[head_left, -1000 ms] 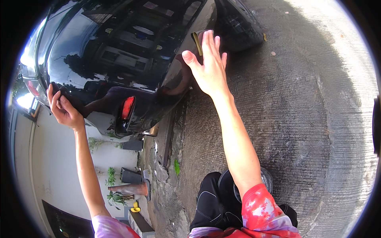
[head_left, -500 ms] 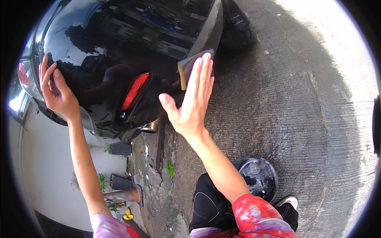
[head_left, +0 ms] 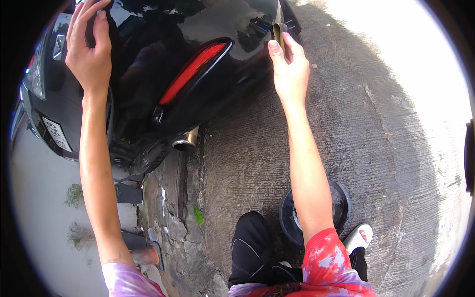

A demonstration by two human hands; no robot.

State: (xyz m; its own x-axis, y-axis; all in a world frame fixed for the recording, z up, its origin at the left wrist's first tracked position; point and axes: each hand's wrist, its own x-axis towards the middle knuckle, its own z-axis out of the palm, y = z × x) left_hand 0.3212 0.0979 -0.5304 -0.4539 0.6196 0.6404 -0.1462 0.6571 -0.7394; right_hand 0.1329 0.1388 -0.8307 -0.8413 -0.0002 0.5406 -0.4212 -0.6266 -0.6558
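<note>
The rear corner of a black car [head_left: 217, 111] fills the top of the view, with a long red reflector [head_left: 190, 74] set in its bumper. My left hand [head_left: 89, 54] lies against the dark bodywork at the upper left, its fingers bent and the thumb apart; the fingertips reach the top edge of the picture. At the bumper's right edge, my right hand [head_left: 292, 72] pinches a folded sheet of sandpaper [head_left: 277, 33], dark grey outside and yellowish inside. The sheet stands bent in a loop between thumb and fingers, touching or very near the car's edge.
A round black bucket [head_left: 340, 195] stands by my feet, partly hidden under my right forearm. The exhaust pipe [head_left: 185, 141] sticks out below the bumper. Dark planters [head_left: 129, 193] and an orange cone [head_left: 147, 256] line the white wall at left. Ribbed concrete [head_left: 366, 148] spreads right.
My right hand has turned from lying flat on the sheet to pinching it, and has moved up and right. My left hand has moved up and right, and the view has shifted along the car.
</note>
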